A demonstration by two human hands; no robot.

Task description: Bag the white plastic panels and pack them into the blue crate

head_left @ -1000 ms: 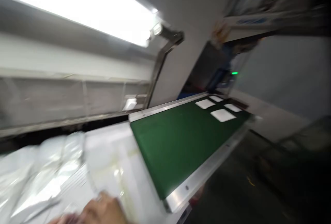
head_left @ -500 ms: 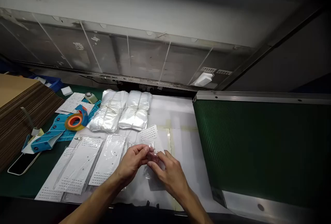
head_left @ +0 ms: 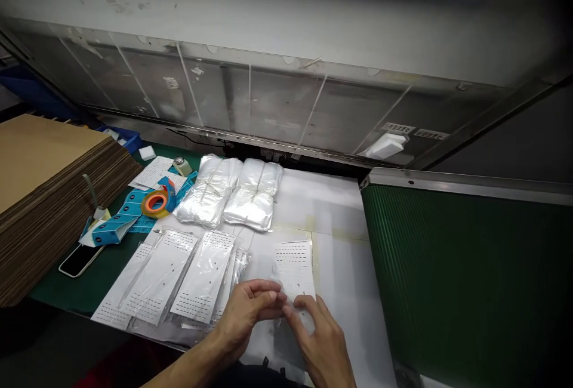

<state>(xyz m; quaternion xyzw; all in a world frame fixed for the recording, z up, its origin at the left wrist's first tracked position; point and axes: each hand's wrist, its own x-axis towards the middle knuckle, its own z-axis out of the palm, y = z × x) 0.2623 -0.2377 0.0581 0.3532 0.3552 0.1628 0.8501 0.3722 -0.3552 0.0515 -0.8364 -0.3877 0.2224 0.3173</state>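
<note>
Tabletop (head_left: 344, 274), left hand (head_left: 248, 310), right hand (head_left: 320, 340), one printed card (head_left: 294, 268); two clear bundles (head_left: 230, 194)

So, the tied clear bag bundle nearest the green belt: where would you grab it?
Best across the middle of the bundle, at the string tie, from above on the near side: it lies flat, and the tie gathers the slippery bags there.

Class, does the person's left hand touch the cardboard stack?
No, the left hand is at the clear plastic bag on the white surface, far from the cardboard stack.
</note>
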